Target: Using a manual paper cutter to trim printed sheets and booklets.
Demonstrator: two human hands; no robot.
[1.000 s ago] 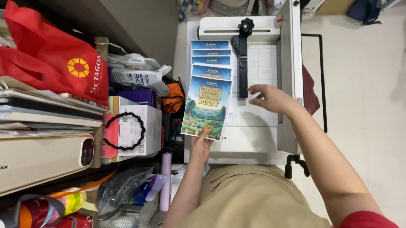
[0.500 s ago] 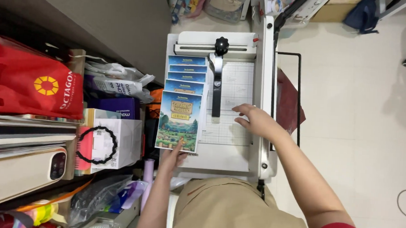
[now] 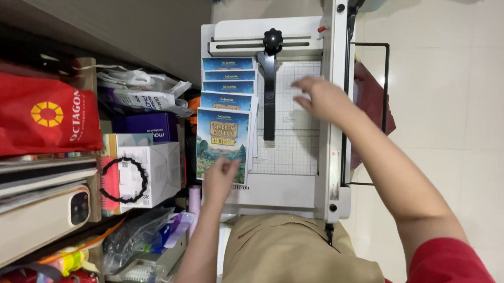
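Observation:
A white paper cutter [image 3: 272, 192] with a gridded bed stands in front of me. Several overlapping colourful printed booklets [image 3: 224, 125] lie along its left side, fanned toward the back. My left hand [image 3: 219, 180] rests on the near edge of the front booklet, fingers curled, holding nothing. My right hand [image 3: 321, 98] hovers with fingers spread over the grid, just right of the black sliding guide bar [image 3: 270, 105] with its round knob [image 3: 273, 41]. It holds nothing.
The cutter's long arm [image 3: 336, 106] runs along its right edge. At the left, shelves hold a red bag [image 3: 32, 116], a purple box [image 3: 145, 126], a white box [image 3: 145, 173], plastic bags and a white case. Pale tiled floor lies right.
The view has shifted and drawn closer. My right hand has moved farther back over the grid. My left hand has stayed at the front booklet's near edge.

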